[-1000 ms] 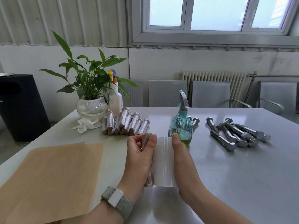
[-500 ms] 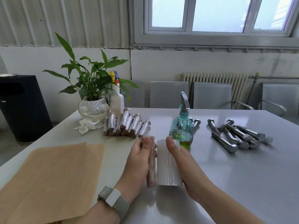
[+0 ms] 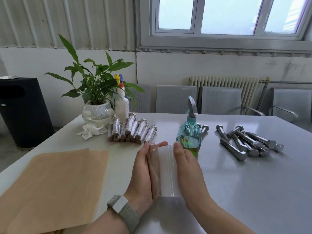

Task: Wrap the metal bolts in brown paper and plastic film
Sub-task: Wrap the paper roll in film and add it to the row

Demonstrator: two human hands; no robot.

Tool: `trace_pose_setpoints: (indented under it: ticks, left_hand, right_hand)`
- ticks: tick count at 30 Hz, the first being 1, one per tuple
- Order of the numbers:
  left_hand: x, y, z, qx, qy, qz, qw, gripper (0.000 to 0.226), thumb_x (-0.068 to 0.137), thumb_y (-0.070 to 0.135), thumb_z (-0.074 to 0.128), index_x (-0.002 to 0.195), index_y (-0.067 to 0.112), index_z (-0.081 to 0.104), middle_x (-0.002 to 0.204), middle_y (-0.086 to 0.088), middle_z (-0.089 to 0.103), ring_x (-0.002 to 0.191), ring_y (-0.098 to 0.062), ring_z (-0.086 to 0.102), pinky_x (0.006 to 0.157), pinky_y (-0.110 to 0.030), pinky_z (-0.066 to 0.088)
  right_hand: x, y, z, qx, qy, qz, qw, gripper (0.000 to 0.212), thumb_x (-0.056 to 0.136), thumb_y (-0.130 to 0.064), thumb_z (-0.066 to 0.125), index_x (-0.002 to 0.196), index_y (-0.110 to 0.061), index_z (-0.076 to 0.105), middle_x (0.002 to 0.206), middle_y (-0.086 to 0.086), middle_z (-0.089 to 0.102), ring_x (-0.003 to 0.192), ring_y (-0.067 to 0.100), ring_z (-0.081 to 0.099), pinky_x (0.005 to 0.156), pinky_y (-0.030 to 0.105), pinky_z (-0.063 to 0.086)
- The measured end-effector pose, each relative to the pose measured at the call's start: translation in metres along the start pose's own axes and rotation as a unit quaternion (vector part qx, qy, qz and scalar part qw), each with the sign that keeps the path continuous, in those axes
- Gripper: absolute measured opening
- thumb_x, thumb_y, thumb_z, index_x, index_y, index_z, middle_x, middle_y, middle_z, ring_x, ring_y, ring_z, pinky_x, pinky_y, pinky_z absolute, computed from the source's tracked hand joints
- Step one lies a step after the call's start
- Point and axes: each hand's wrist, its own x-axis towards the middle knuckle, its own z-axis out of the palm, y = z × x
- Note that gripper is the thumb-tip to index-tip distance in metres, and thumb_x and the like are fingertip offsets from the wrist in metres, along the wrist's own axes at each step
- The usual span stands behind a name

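**Paper-wrapped bolt meets the film roll**

Grey tabletop (image 3: 236, 191) fills the view, with brown paper sheets (image 3: 50, 186) stacked at the near left. At centre, the left hand (image 3: 142, 174) lies flat along the paper-wrapped bolt (image 3: 154, 171), fingers straight and pressing it sideways against the plastic film roll (image 3: 168, 171). The right hand (image 3: 187, 171) braces the roll's other side, fingers extended, nothing curled around it. Bolt and roll touch along their length. A second ago the left fingers were curled over the bolt's far end; now they're laid out straight, and the brown wrap shows in full beside the roll.

Just beyond stands a teal spray bottle (image 3: 189, 137), green liquid pooled in its lower part. Bare metal bolts (image 3: 244, 142) lie heaped to the right. Left of centre, finished film-wrapped bundles (image 3: 131, 130) lean in a row. Behind them: a white spray bottle (image 3: 121, 105), a crumpled tissue (image 3: 90, 130), and a glass bowl (image 3: 97, 112) holding a leafy plant (image 3: 94, 78).
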Motion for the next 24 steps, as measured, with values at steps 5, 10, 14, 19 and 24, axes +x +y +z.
trace_pose_setpoints:
  ticks: [5, 10, 14, 19, 24]
  left_hand:
    - [0.006, -0.003, 0.000, 0.049, 0.039, 0.025, 0.998, 0.049, 0.095, 0.045, 0.037, 0.111, 0.013, 0.071, 0.108, -0.019, 0.071, 0.100, -0.033, 0.069, 0.077, -0.040, 0.056]
    - [0.008, -0.008, -0.002, 0.151, 0.059, 0.078, 0.984, 0.035, 0.099, 0.042, 0.046, 0.103, 0.020, 0.071, 0.101, -0.010, 0.074, 0.094, -0.026, 0.072, 0.072, -0.036, 0.057]
    - [0.012, -0.005, -0.004, 0.209, 0.063, 0.099, 0.971, 0.049, 0.084, 0.054, 0.054, 0.110, 0.013, 0.062, 0.100, -0.011, 0.074, 0.095, -0.028, 0.071, 0.080, -0.043, 0.057]
    - [0.014, 0.002, -0.009, 0.309, 0.076, 0.174, 0.932, 0.047, 0.075, 0.062, 0.056, 0.099, 0.022, 0.058, 0.080, 0.014, 0.070, 0.079, -0.004, 0.066, 0.070, -0.020, 0.053]
    - [0.009, 0.003, -0.005, 0.287, 0.087, 0.204, 0.932, 0.045, 0.074, 0.058, 0.063, 0.099, 0.022, 0.051, 0.076, 0.017, 0.067, 0.071, 0.001, 0.064, 0.063, -0.015, 0.049]
  right_hand:
    - [0.003, 0.002, -0.004, -0.018, 0.010, 0.029, 0.999, 0.062, 0.066, -0.086, 0.040, 0.092, -0.032, 0.057, 0.080, -0.018, 0.065, 0.073, -0.001, 0.062, 0.068, 0.029, 0.049]
    - [0.006, 0.004, -0.005, 0.061, -0.029, 0.098, 0.993, 0.066, 0.060, -0.075, 0.061, 0.107, -0.029, 0.052, 0.102, -0.004, 0.068, 0.084, 0.008, 0.069, 0.075, 0.034, 0.057]
    - [0.009, 0.003, -0.015, 0.138, -0.149, 0.146, 0.968, 0.060, 0.070, -0.062, 0.072, 0.111, -0.018, 0.068, 0.102, 0.008, 0.075, 0.094, 0.024, 0.073, 0.084, 0.042, 0.057]
    - [0.009, 0.007, -0.008, 0.106, -0.122, 0.052, 0.986, 0.046, 0.078, -0.062, 0.064, 0.101, -0.022, 0.069, 0.095, 0.005, 0.074, 0.091, 0.024, 0.072, 0.085, 0.046, 0.058]
    - [0.005, 0.001, -0.004, 0.081, -0.084, 0.009, 0.993, 0.068, 0.078, -0.079, 0.049, 0.103, -0.018, 0.067, 0.100, 0.007, 0.072, 0.095, 0.024, 0.069, 0.090, 0.047, 0.055]
